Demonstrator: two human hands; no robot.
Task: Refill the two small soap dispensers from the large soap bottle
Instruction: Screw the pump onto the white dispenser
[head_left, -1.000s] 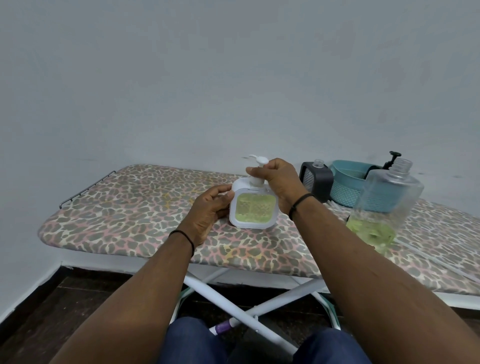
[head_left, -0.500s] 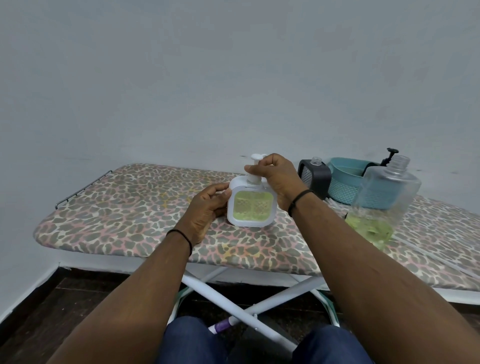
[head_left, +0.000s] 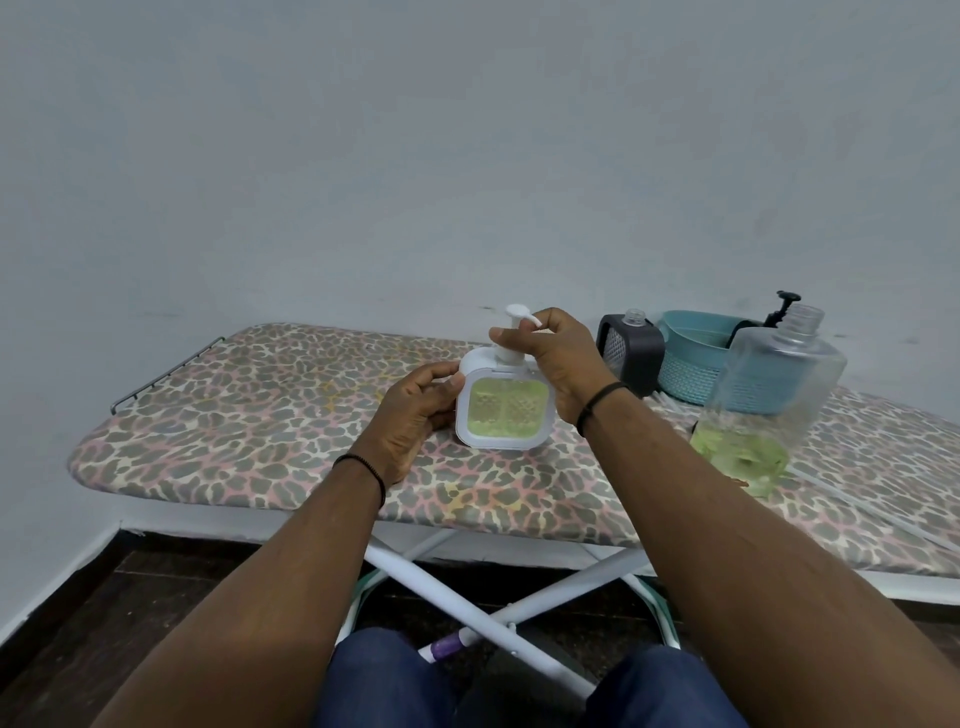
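We see a white soap dispenser (head_left: 503, 402) standing up on the ironing board (head_left: 249, 415), which has a spotty cover. It is full of green soap. The left hand (head_left: 415, 415) holds its left side, with the thumb and fingers curled around the edge. The right hand (head_left: 558, 358) is at the top. Its fingers pinch the white pump (head_left: 511, 332), which sticks up above the dispenser.

To the right, a black soap dispenser (head_left: 631, 353) stands with its top open. Just behind it is a teal basket (head_left: 696, 364). A black pump (head_left: 782, 306) pokes up from the basket. Nearer to us stands the large soap bottle (head_left: 769, 395), clear and open on top, with a little green soap at the bottom. It is well apart from both hands.
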